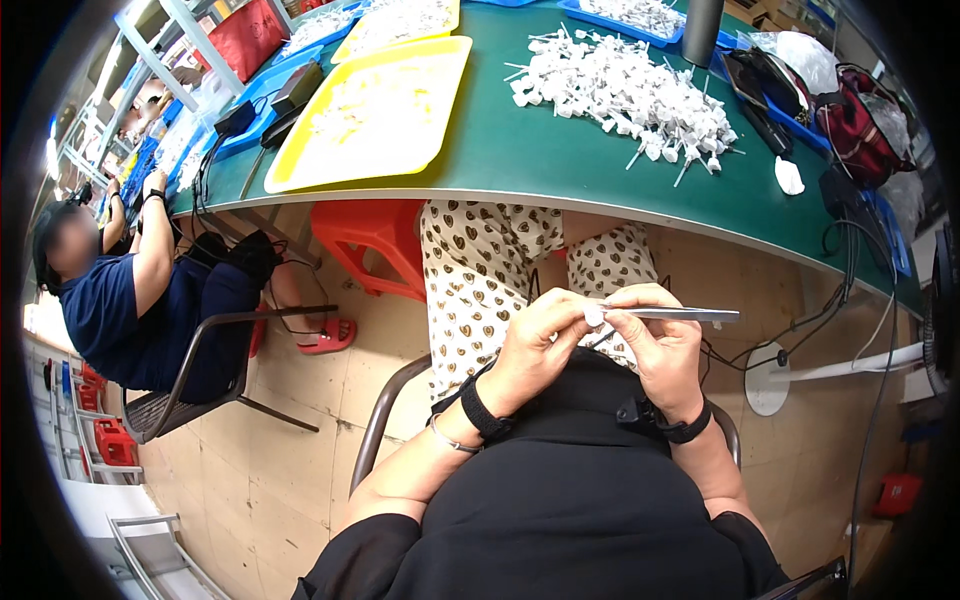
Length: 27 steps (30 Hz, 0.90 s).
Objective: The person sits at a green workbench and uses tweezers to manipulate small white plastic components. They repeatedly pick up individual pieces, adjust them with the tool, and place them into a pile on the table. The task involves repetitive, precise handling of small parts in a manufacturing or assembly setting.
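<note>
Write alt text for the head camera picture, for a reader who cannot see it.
A seated person's left hand pinches a small white part while the right hand holds metal tweezers to it, above the lap. Ahead, a green table carries a pile of white parts and a yellow tray; another person sits at left.

yellow tray (375, 120) | white parts pile (625, 90) | green table (520, 160) | red stool (370, 245) | seated co-worker (130, 300)

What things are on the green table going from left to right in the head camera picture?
Blue trays → yellow tray → pile of small white parts → dark cylinder → red bag.
</note>
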Each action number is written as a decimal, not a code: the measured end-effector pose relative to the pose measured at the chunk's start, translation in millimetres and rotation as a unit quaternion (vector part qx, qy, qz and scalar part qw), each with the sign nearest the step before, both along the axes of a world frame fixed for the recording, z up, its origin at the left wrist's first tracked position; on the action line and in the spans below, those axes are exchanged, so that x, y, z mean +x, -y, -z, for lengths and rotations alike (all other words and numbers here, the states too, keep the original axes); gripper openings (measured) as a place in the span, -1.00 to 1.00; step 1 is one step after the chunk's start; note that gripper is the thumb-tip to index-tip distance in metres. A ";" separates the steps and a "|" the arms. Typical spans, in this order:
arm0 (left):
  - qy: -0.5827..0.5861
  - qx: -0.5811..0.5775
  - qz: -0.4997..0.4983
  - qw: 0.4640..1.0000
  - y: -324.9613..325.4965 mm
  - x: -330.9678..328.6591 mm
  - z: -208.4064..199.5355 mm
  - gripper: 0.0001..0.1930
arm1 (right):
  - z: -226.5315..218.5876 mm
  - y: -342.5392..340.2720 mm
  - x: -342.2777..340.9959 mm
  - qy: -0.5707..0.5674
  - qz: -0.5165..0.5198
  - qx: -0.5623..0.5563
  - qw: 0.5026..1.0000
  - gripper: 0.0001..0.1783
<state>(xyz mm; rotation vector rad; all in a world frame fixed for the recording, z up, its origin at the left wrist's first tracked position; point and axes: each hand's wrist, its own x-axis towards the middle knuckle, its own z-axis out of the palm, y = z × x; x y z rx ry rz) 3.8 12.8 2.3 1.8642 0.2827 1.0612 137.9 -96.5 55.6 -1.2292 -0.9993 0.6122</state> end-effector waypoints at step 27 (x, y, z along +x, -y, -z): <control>-0.007 -0.015 0.012 1.000 3.2 -0.6 -0.8 -0.82 | 5.3 -0.2 1.2 0.056 0.027 0.002 0.998 -0.93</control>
